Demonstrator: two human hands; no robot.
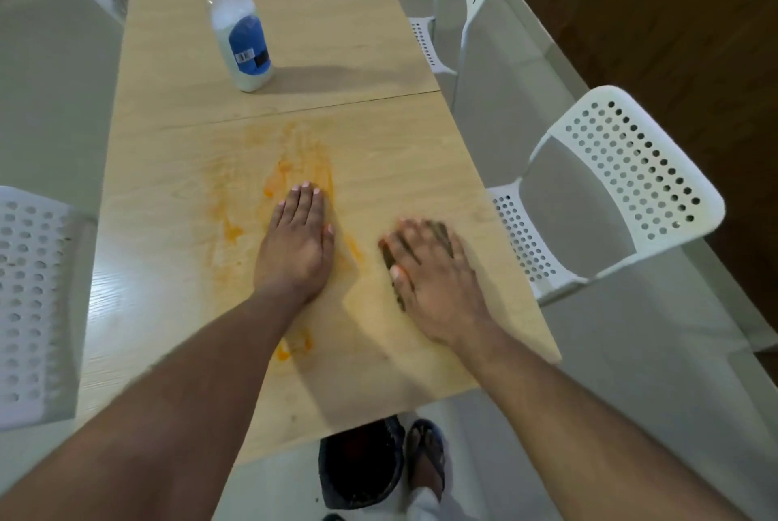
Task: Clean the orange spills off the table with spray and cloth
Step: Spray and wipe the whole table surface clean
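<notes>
- left hand [297,242] lies flat on the wooden table [181,107], fingers straight and together, right on top of the orange spills [294,166]. Looks to me like it's just bracing the body while the other hand does the scrubbing
- right hand [433,280] is pressed down on a dark cloth [389,259], fingers spread and fairly straight over it, not curled round it. The hand is blurred, so I'd guess it's mid-wipe. Only a dark sliver of the cloth peeks out on the thumb side, the rest is hidden under the palm
- the spill is a thin smeared film, streaky and pale up top near the table seam, with thicker bright blobs beside the left fingertips and another blob near the left forearm [290,348]. The cloth sits just right of most of it, so plenty left to clean imo
- spray bottle [240,27] stands upright past the seam, well apart from both hands. Clear plastic, blue label, blue cap, whitish liquid low inside. Parked out of the wiping path, I reckon
- tabletop is smooth light wood-grain laminate, so the stuff should lift easily enough
- white perforated plastic chairs [610,192] along both sides, and a sandalled foot [425,461] below the table edge
</notes>
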